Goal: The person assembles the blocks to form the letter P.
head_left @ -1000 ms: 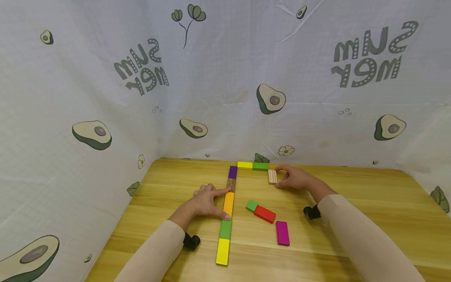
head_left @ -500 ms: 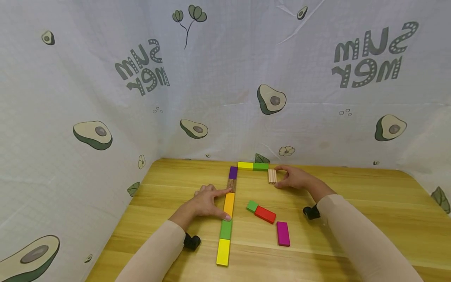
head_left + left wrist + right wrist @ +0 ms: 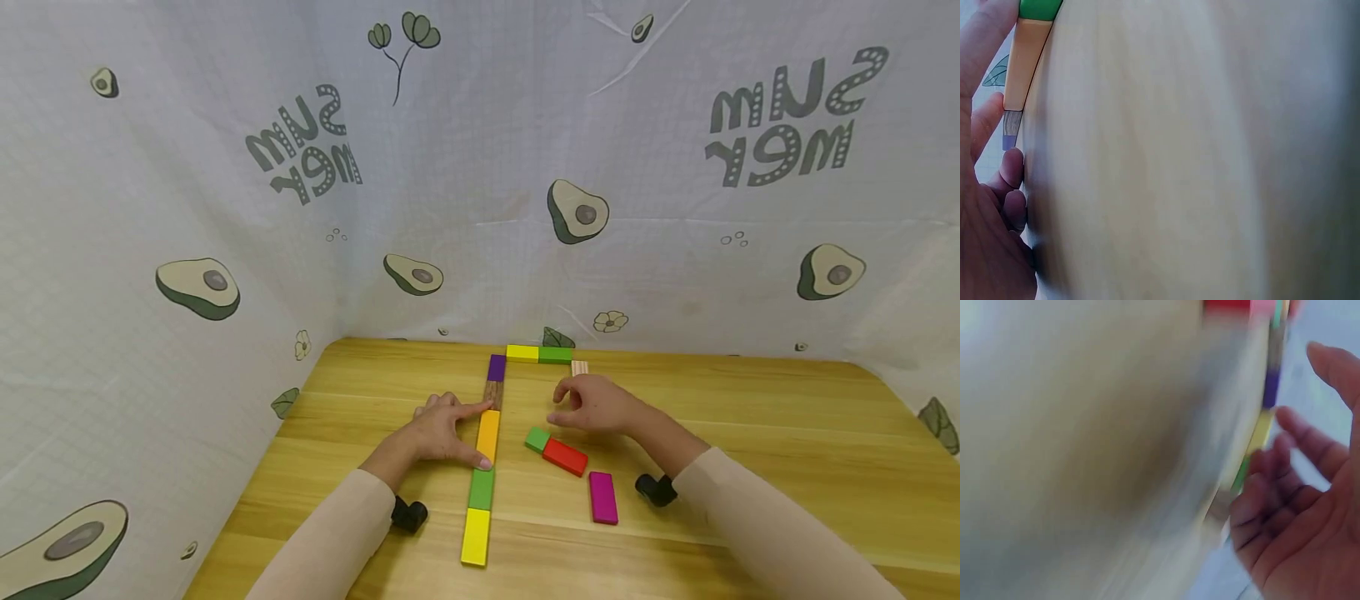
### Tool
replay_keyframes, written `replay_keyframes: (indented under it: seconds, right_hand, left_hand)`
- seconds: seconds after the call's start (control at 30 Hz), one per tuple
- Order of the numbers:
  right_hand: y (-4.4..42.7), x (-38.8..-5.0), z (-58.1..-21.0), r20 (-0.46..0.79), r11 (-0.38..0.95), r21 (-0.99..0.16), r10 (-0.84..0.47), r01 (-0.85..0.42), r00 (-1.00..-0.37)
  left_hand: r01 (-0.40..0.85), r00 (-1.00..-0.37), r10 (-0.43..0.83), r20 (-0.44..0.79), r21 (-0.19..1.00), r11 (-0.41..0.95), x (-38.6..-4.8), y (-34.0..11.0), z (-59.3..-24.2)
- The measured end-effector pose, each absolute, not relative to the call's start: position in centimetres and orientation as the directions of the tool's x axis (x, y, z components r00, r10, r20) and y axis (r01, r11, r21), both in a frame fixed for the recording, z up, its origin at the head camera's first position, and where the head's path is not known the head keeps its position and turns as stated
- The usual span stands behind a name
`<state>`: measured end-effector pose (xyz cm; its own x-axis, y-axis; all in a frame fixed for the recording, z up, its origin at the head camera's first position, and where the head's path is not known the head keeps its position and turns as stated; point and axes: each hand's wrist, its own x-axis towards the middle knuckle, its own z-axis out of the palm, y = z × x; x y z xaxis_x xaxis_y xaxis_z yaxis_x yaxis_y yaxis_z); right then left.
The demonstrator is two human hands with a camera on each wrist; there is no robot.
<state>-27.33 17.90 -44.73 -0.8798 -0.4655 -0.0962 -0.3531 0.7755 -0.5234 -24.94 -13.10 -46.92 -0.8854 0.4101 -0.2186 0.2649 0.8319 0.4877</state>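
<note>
In the head view my left hand [image 3: 442,432] rests at a row of wooden blocks. Its index finger touches the brown block [image 3: 492,392] by the orange block [image 3: 488,433]; its thumb lies where orange meets the green block [image 3: 482,490]. The left wrist view shows these fingers spread along the orange block [image 3: 1025,65]. My right hand [image 3: 600,406] hovers above the table with nothing in its loosely bent fingers. Behind it, a striped natural-wood block [image 3: 580,367] is partly hidden. A small green block [image 3: 537,439] and a red block [image 3: 566,457] touch just in front of the right hand.
The row has a yellow block [image 3: 476,537] at the near end and a purple block [image 3: 497,367] at the far end. Another yellow block [image 3: 522,353] and a green block [image 3: 556,355] lie crosswise near the curtain [image 3: 480,167]. A magenta block [image 3: 603,497] lies front right.
My right hand has let go of the striped natural-wood block and moved left and nearer, towards the small green and red blocks. The left hand has stayed in place.
</note>
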Motion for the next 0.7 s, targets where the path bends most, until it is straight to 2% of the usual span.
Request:
replay_keyframes:
  seconds: [0.2,0.3,0.57,0.7]
  right_hand:
    - [14.7,-24.4,-44.8,-0.136,0.817,-0.389,-0.509,-0.427,-0.85]
    - [13.8,-24.1,-44.7,-0.139,0.823,-0.368,-0.508,-0.432,-0.85]
    - [12.3,-25.9,-44.4,-0.126,0.764,-0.51,-0.521,-0.395,-0.844]
    - [11.8,-26.6,-44.5,-0.124,0.753,-0.528,-0.525,-0.392,-0.842]
  left_hand:
    - [0.265,-0.884,0.411,-0.224,0.484,0.834,-24.8,-13.2,-46.7]
    - [0.259,-0.883,0.409,-0.231,0.486,0.835,-24.8,-13.2,-46.7]
    - [0.269,-0.882,0.416,-0.222,0.489,0.83,-24.9,-13.2,-46.8]
    - [0.274,-0.881,0.419,-0.22,0.485,0.831,-24.9,-13.2,-46.8]
